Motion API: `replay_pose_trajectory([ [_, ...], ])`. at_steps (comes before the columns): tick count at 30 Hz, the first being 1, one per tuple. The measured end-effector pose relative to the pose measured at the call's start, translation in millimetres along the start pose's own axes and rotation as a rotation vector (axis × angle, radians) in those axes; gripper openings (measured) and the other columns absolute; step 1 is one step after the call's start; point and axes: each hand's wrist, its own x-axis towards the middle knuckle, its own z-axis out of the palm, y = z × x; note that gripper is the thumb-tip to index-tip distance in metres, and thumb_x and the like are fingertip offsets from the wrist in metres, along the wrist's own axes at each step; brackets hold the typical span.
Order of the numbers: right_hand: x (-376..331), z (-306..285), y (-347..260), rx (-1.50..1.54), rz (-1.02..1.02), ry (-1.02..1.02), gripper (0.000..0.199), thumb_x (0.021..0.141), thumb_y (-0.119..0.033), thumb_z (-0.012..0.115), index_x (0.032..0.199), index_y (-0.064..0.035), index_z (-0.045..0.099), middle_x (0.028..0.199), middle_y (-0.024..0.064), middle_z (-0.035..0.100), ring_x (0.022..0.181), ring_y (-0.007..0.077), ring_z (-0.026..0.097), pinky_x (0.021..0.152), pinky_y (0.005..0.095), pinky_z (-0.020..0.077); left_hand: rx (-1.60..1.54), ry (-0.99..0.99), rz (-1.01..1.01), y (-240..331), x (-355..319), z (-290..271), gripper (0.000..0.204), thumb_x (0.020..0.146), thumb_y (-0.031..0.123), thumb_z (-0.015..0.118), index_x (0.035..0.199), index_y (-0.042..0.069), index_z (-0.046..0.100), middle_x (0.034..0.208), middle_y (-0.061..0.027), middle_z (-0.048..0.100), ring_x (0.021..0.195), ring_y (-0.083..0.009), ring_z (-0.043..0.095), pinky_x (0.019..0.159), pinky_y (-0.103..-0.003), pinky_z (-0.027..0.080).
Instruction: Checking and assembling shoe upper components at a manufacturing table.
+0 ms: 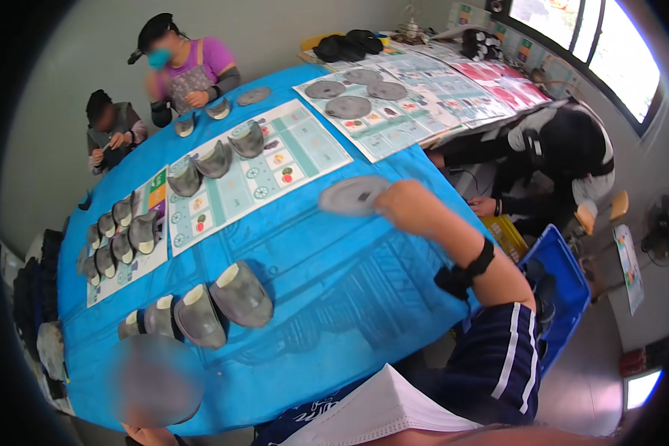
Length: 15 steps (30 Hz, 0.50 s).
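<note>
Above the blue-covered table (pixel 334 260), my right hand (pixel 412 208) grips the edge of a flat grey oval piece (pixel 349 195) with a small dark patch on it. The hand is slightly smeared by motion. At the lower left, my left hand (pixel 145 432) is under a rounded grey piece (pixel 156 379), which is blurred; most of its fingers are hidden behind it. Just beyond this, a row of curved grey shell-like pieces (pixel 201 316) with cream inner edges stands on the table.
More grey shells stand on printed sheets (pixel 312 145) and at the far left (pixel 123 241). Flat grey ovals (pixel 349 106) lie on the back-right table. Two people (pixel 193 70) work across the table; another person (pixel 572 149) bends at right, near a blue crate (pixel 565 297).
</note>
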Motion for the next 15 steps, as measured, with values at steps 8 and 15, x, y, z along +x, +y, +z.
replay_pose_trajectory([
  [8, -77, 48, -90, 0.313, 0.125, 0.354, 0.013, 0.072, -0.006, 0.050, 0.080, -0.0045, 0.060, 0.083, 0.0105, 0.059, 0.081, 0.0274, 0.056, 0.070, 0.0384, 0.0437, -0.145, -0.006, 0.115, 42, -33, 72, 0.021, 0.091, 0.021, 0.048, 0.098, 0.002, 0.051, 0.094, -0.0039, 0.052, 0.085, -0.0107, 0.048, 0.077, -0.025, 0.039],
  [15, -83, 60, -98, -0.071, 0.081, 0.453, 0.022, 0.072, -0.006, 0.047, 0.093, -0.0063, 0.055, 0.075, 0.0079, 0.052, 0.073, 0.0240, 0.051, 0.069, 0.0341, 0.0372, -0.236, -0.102, 0.228, 37, -70, 68, 0.024, 0.087, 0.021, 0.052, 0.096, -0.002, 0.051, 0.095, -0.0069, 0.054, 0.085, -0.0121, 0.048, 0.078, -0.027, 0.038],
])
